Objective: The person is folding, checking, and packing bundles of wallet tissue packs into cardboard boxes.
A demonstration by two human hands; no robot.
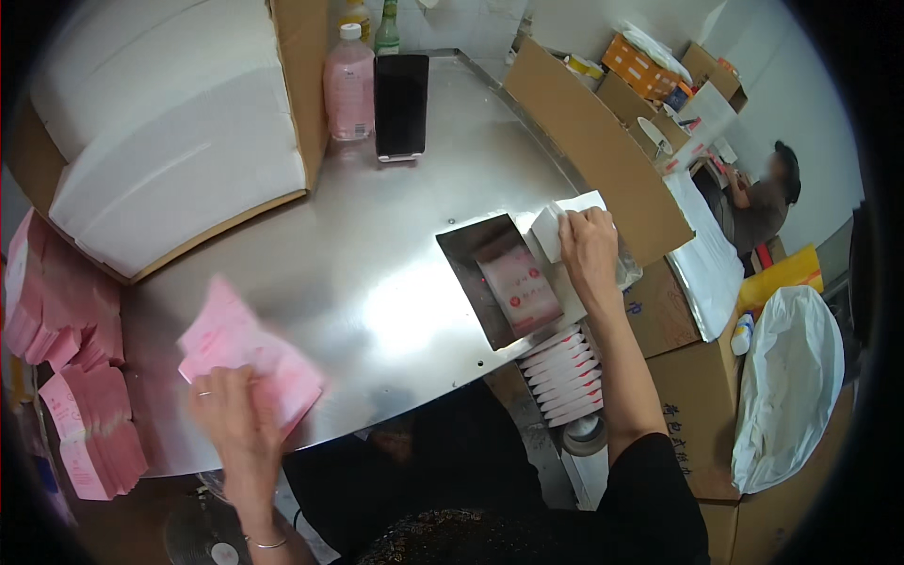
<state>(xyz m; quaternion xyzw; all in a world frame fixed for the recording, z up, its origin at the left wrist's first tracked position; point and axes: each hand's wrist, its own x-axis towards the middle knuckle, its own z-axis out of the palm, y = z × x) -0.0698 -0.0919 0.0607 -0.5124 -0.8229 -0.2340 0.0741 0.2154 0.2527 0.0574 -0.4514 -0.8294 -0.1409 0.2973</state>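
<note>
My left hand (231, 410) is closed on the near edge of a pink printed bag (247, 344), flat and slightly blurred, above the left part of the steel table (377, 245). To the right, my right hand (590, 250) is closed on a white, box-like piece (548, 232) at the far right edge of a rectangular opening (461, 247) in the tabletop. Inside that opening lies a pink-and-white packet (521, 292) with red print. Below my right forearm, a row of white packets with red edges (565, 381) is stacked beside the table.
Piles of pink bags (94, 424) sit at the left edge. A large carton of white sheets (179, 179) stands behind them. A phone on a stand (401, 105) and a bottle of pink liquid (350, 85) are at the back. Cartons (692, 405) line the right; another person (767, 198) sits beyond.
</note>
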